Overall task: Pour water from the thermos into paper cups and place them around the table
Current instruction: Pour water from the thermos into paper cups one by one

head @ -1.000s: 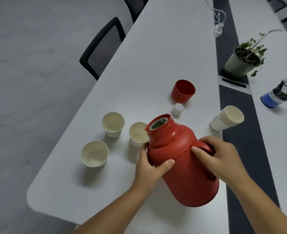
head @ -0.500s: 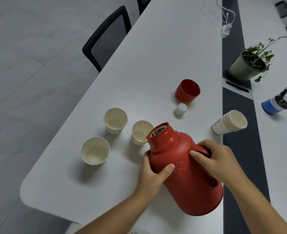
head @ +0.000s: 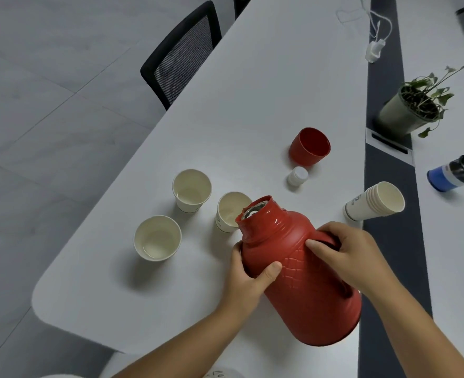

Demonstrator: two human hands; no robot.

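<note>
Seen from above, a white surface [head: 266,85] carries a red thermos [head: 304,279], tilted with its open mouth over the rim of a paper cup [head: 229,211]. The left hand [head: 248,276] wraps its grip around the thermos shoulder; the right hand [head: 353,255] grips the handle side. Two more paper cups [head: 192,190] [head: 157,238] stand upright nearby. A stack of cups [head: 375,202] lies on its side near the red lid [head: 310,146] and a small white stopper [head: 297,175].

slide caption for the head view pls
Both hands tilt the open red thermos over a paper cup on the white table.
</note>
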